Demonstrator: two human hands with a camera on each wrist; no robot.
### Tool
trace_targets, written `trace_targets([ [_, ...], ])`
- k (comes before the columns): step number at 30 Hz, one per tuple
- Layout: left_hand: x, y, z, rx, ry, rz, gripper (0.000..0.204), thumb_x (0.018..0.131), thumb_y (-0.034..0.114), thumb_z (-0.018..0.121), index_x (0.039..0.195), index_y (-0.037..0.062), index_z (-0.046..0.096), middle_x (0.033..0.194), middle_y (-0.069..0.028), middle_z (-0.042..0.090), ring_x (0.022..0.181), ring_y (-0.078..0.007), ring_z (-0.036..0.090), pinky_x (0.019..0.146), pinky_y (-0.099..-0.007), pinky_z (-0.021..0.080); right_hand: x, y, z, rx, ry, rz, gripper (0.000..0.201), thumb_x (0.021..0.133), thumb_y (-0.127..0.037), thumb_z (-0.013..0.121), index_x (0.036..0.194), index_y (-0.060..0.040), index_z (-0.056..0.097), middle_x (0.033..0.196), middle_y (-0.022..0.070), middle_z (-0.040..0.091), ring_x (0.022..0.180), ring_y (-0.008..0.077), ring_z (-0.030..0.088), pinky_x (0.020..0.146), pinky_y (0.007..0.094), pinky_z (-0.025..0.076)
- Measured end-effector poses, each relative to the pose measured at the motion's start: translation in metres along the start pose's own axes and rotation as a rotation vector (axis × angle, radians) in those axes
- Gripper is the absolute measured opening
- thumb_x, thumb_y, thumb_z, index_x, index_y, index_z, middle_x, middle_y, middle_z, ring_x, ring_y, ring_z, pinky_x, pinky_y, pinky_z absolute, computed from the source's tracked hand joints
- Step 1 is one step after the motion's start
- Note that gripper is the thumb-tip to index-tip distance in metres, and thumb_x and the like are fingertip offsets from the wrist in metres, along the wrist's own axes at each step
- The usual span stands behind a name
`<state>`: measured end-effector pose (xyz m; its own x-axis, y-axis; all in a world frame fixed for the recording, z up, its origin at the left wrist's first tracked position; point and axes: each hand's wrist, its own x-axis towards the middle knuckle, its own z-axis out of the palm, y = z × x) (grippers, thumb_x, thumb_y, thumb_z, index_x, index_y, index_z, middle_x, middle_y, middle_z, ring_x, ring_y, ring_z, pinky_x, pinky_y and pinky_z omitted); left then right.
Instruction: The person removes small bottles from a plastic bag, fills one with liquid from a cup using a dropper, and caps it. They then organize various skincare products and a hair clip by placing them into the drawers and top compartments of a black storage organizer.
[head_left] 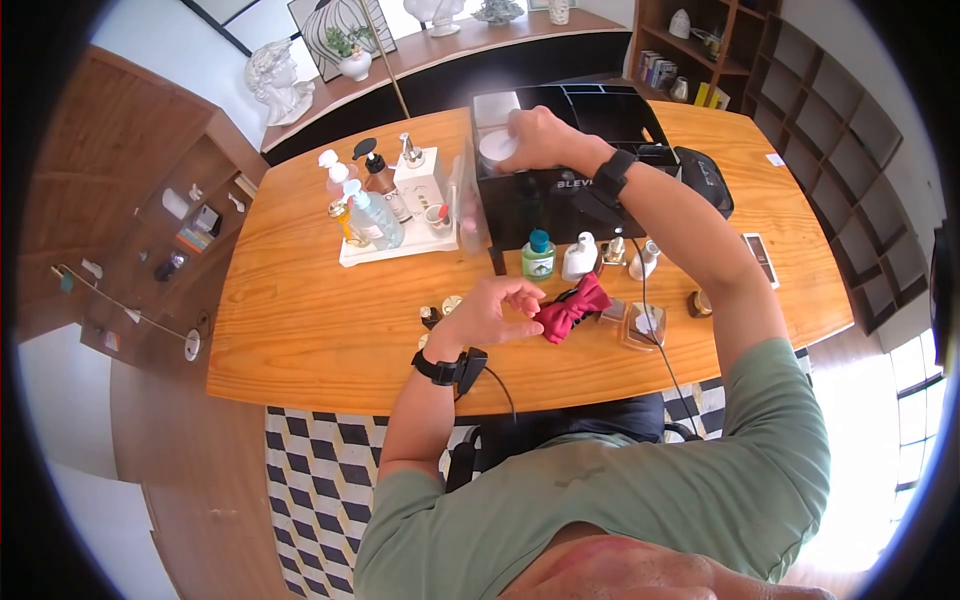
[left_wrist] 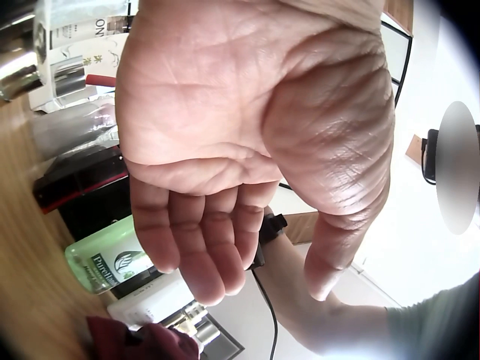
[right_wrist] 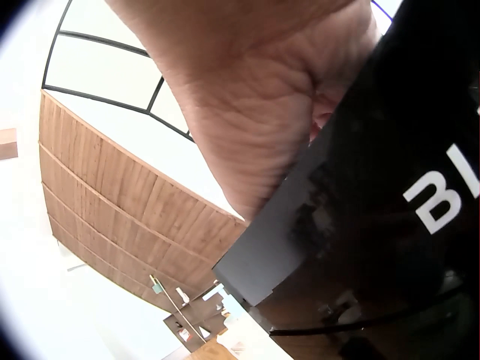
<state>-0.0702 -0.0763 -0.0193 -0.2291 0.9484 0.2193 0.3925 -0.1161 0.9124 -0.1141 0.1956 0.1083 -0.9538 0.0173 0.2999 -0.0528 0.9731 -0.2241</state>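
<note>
In the head view my right hand (head_left: 540, 138) reaches into the left compartment of a glossy black box (head_left: 530, 205). Its curled fingers hold the side of a white round-topped container (head_left: 497, 147). From the right wrist view, the box wall hides the fingertips of that hand (right_wrist: 247, 112). My left hand (head_left: 488, 312) hovers over the table with loosely bent fingers and a palm that holds nothing, as the left wrist view of the hand (left_wrist: 225, 150) confirms. Just right of its fingertips lies a dark red bow (head_left: 573, 308). A green bottle (head_left: 538, 257) and a white bottle (head_left: 579, 257) stand before the box.
A white tray (head_left: 400, 250) with several pump bottles stands left of the box. Small bottles (head_left: 645, 260), a flat square case (head_left: 643, 326) and a phone-like slab (head_left: 760, 260) lie to the right. A black pouch (head_left: 704, 183) sits beside the box. Cables trail from both wrists.
</note>
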Motion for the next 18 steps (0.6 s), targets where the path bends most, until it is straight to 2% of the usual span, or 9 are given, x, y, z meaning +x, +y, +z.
trace_targets([
  [3, 0.001, -0.003, 0.001, 0.003, 0.009, 0.013, 0.043, 0.079, 0.015, 0.091, 0.114, 0.0001, 0.07, 0.093, -0.0055, 0.071, 0.088, -0.0137, 0.068, 0.083, -0.03, 0.054, -0.002, 0.0, -0.005, 0.042, 0.054, 0.033, 0.071, 0.065, -0.05, 0.088, 0.101, 0.0084, 0.069, 0.088, 0.0266, 0.072, 0.088, 0.0388, 0.073, 0.083, 0.0405, 0.059],
  [9, 0.001, 0.001, 0.002, 0.066, -0.012, 0.021, 0.043, 0.079, 0.015, 0.091, 0.114, 0.0008, 0.069, 0.093, -0.0052, 0.071, 0.088, -0.0141, 0.068, 0.084, -0.0303, 0.054, -0.002, -0.004, -0.014, 0.057, 0.107, -0.024, 0.068, 0.066, -0.05, 0.087, 0.097, 0.0079, 0.068, 0.085, 0.0257, 0.072, 0.085, 0.0385, 0.073, 0.082, 0.0396, 0.058],
  [16, 0.0, 0.003, 0.001, 0.071, 0.003, 0.01, 0.044, 0.078, 0.014, 0.091, 0.114, 0.0005, 0.069, 0.093, -0.0057, 0.072, 0.088, -0.0145, 0.068, 0.083, -0.0304, 0.054, 0.0, 0.001, -0.007, 0.027, 0.047, -0.012, 0.066, 0.066, -0.05, 0.085, 0.094, 0.0082, 0.068, 0.085, 0.025, 0.072, 0.085, 0.0375, 0.073, 0.081, 0.0394, 0.058],
  [18, 0.0, 0.002, 0.001, 0.058, 0.002, -0.004, 0.042, 0.079, 0.015, 0.09, 0.114, 0.0037, 0.071, 0.095, -0.0058, 0.074, 0.091, -0.0152, 0.07, 0.085, -0.0314, 0.054, 0.001, -0.001, -0.012, 0.033, 0.05, -0.009, 0.067, 0.066, -0.05, 0.085, 0.094, 0.0083, 0.069, 0.085, 0.0249, 0.072, 0.085, 0.0376, 0.073, 0.081, 0.0394, 0.058],
])
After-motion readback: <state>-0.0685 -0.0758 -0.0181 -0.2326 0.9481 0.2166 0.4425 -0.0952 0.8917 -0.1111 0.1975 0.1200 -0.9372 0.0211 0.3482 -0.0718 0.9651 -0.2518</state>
